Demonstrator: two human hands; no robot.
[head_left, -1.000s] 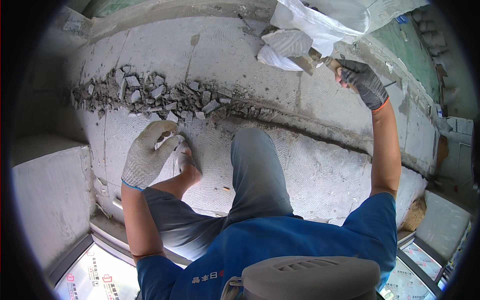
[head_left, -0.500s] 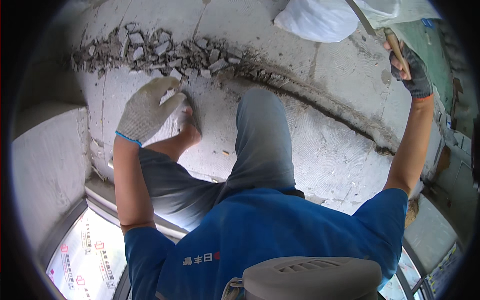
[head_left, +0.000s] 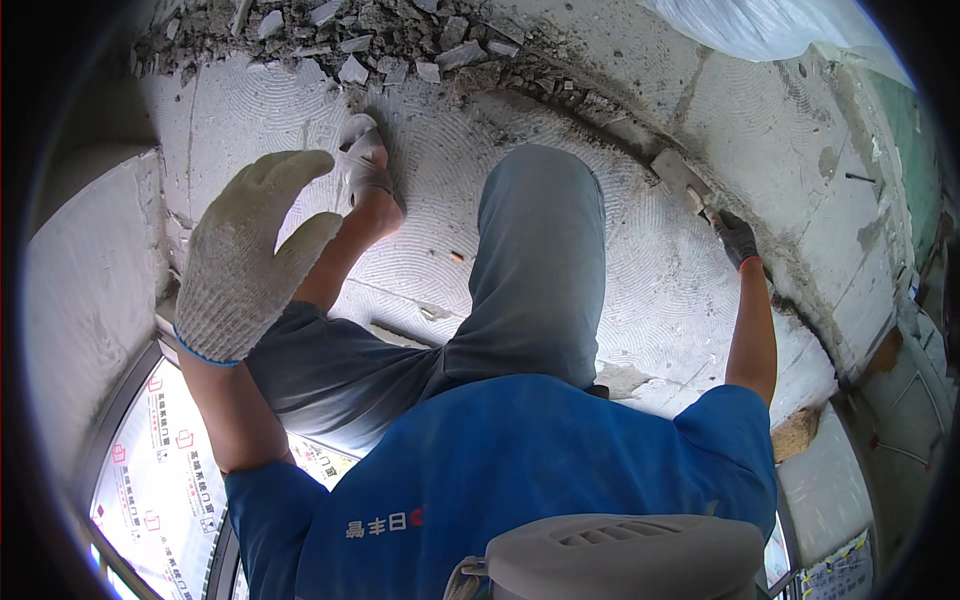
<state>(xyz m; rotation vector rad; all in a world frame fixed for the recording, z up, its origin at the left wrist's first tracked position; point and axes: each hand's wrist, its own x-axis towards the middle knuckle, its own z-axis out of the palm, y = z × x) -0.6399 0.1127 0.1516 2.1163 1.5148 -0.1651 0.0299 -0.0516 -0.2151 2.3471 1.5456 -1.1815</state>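
My right hand (head_left: 738, 240), in a dark grey glove, grips the handle of a flat trowel (head_left: 681, 173) with a rectangular blade. That blade lies at the dark channel (head_left: 630, 140) cut along the grey floor, apparently touching its edge. My left hand (head_left: 250, 255), in a whitish knit glove with a blue cuff, hangs in the air above my bent left leg. Its thumb and fingers are spread apart, and it holds nothing.
Broken mortar and tile rubble (head_left: 440, 45) is heaped along the far left end of the channel. White plastic sheeting (head_left: 770, 25) lies at the far right. My sandalled foot (head_left: 365, 155) rests on the ridged floor. A low wall (head_left: 95, 260) stands to the left, above a window (head_left: 165, 480).
My right hand has brought the trowel down from the far right to the channel, nearer to me. My left hand has shifted slightly left. The view has tilted, so the rubble sits higher.
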